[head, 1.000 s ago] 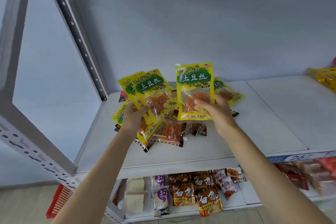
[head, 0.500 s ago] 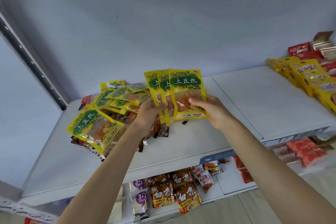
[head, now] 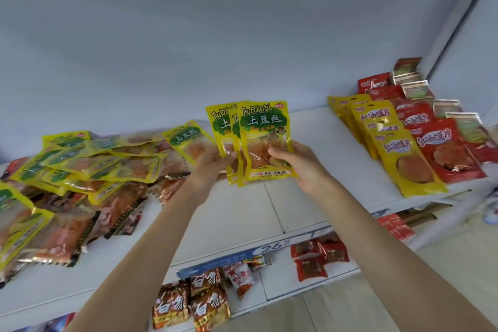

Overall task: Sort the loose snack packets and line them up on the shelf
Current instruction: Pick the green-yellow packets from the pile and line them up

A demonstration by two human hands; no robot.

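Note:
Both hands hold up a small fan of three yellow-and-green snack packets (head: 260, 140) over the middle of the white shelf (head: 269, 213). My left hand (head: 213, 164) grips the fan's left lower edge. My right hand (head: 293, 162) pinches the front packet's right lower side, thumb across its clear window. A loose heap of the same yellow packets and brown ones (head: 80, 178) covers the shelf's left part. On the right lie overlapping rows of yellow packets (head: 393, 143) and red packets (head: 442, 143).
Silver-edged packets (head: 415, 86) lie at the far right by the grey upright (head: 458, 21). The wall stands close behind the shelf. Below, a lower shelf (head: 280, 280) carries orange noodle packs (head: 194, 304) and red packs (head: 318, 256). A blue price strip (head: 242, 253) runs along the shelf's front edge.
The view has swung right: the heap now lies far left and the sorted rows at the right are in full view. The fanned packets stay in both hands, held closer together.

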